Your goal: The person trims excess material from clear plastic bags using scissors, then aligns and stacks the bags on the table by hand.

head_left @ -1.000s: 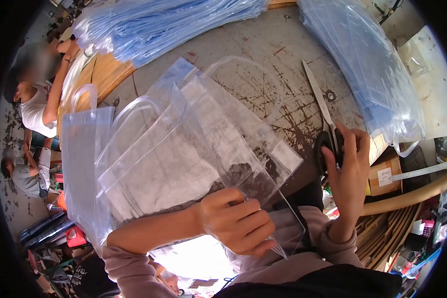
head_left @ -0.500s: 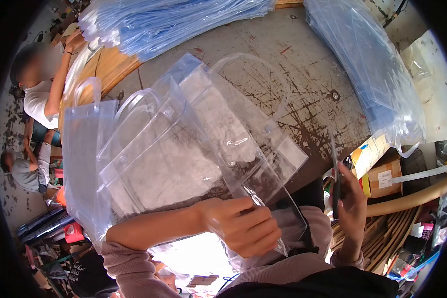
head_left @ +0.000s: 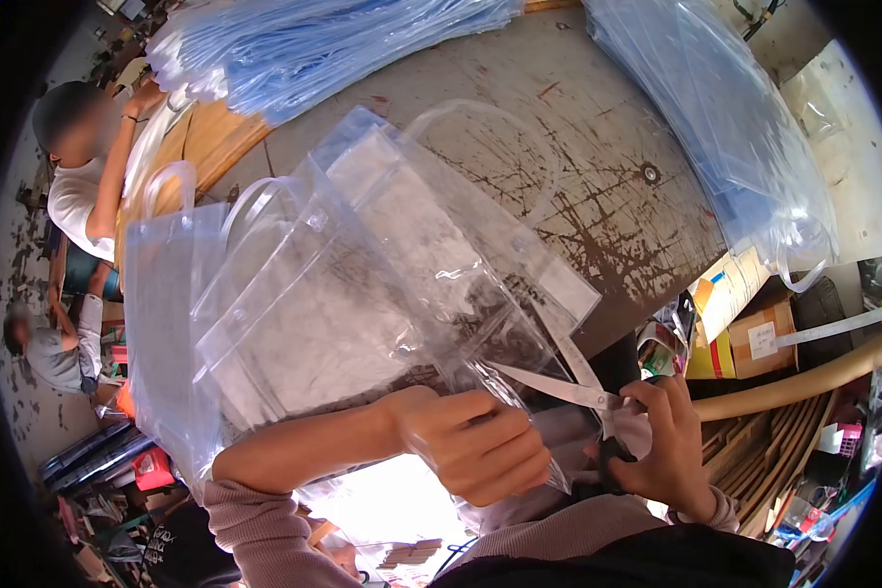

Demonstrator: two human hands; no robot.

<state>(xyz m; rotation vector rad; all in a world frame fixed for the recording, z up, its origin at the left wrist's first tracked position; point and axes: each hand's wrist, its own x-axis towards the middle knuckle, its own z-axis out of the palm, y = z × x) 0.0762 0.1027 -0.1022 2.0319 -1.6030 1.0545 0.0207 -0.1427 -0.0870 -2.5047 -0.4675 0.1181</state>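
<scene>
My left hand [head_left: 485, 446] is closed round the gathered edge of a clear plastic bag [head_left: 431, 265] near the table's front edge. In my right hand [head_left: 666, 446] are black-handled scissors [head_left: 568, 392], their blades spread apart and pointing left at the plastic just above my left fist. More clear bags with looped handles lie overlapped on the table; one bluish bag [head_left: 174, 314] is at the left. Whether the blades touch the plastic I cannot tell.
A stack of bluish plastic [head_left: 363, 49] lies at the table's far side, another pile [head_left: 715, 127] at the right. The scratched table [head_left: 598, 186] shows between them. A cardboard box [head_left: 759, 338] stands at the right below the table edge. Two people [head_left: 83, 211] are at the left.
My right hand has picked the scissors up from the right of the table and brought them down and left beside my left hand, blades now spread. My left hand still grips the plastic.
</scene>
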